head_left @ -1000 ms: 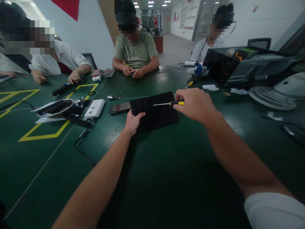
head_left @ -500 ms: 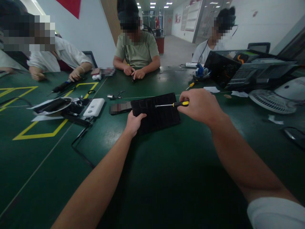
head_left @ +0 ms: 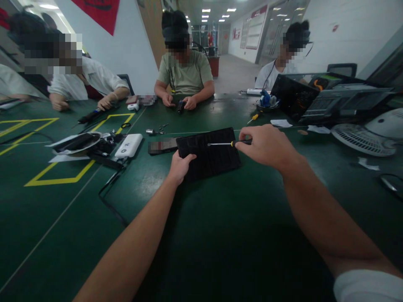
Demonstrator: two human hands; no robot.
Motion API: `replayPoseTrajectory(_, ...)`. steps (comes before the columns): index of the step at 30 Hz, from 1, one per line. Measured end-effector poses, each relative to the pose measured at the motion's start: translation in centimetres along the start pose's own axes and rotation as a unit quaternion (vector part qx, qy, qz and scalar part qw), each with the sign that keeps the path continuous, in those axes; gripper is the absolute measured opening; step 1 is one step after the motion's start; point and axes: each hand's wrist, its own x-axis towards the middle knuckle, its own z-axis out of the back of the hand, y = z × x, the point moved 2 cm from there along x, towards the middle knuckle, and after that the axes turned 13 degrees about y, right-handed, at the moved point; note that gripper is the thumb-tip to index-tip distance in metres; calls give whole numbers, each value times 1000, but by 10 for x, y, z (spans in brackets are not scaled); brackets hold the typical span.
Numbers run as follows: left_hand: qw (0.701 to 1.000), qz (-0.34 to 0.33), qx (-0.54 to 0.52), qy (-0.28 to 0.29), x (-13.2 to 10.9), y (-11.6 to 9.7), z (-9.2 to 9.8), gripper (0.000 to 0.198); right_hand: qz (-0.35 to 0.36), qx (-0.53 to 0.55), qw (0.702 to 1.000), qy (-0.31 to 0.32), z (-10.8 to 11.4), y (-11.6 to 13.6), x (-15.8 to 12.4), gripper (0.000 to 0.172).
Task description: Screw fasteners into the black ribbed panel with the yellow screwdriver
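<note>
From where I stand, the left hand (head_left: 181, 168) has its thumb pressed on the near-left corner of a flat black panel (head_left: 217, 157); its other fingers are hidden, presumably curled underneath. The panel sits mid-table in front of the person, slightly askew, and I can't tell whether it rests on the green table (head_left: 201, 235) or just above. It looks light and stiff, perhaps thin plastic that could crack if bent, so I'd grip it by the edges. Further right, a screwdriver (head_left: 220, 144) lies level over it, its tip touching or nearly so. It seems slim and rigid, best held by the handle, as the right hand (head_left: 266, 144) does, fingertips pinched around it. Compared with half a second ago, the hands of the person across (head_left: 185, 71) have parted, and the screwdriver's handle shows more black, less yellow.
</note>
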Motion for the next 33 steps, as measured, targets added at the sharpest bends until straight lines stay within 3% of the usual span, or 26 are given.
replayPoseTrajectory(10, 1000, -7, 7, -2, -2, -2, 0, 41, 9, 6, 999, 31, -4, -2, 3, 26)
replayPoseTrajectory(16, 1000, -12, 12, -1, 0, 0, 0, 41, 9, 0, 1000, 14, -4, -4, 4, 18)
replayPoseTrajectory(28, 1000, 0, 6, 1, 0, -1, 0, 40, -7, 3, 1000, 26, 1, -4, 4, 18)
replayPoseTrajectory(33, 1000, -4, 0, 0, 0, -1, 0, 39, 10, 14, 1000, 4, 2, -6, 2, 20)
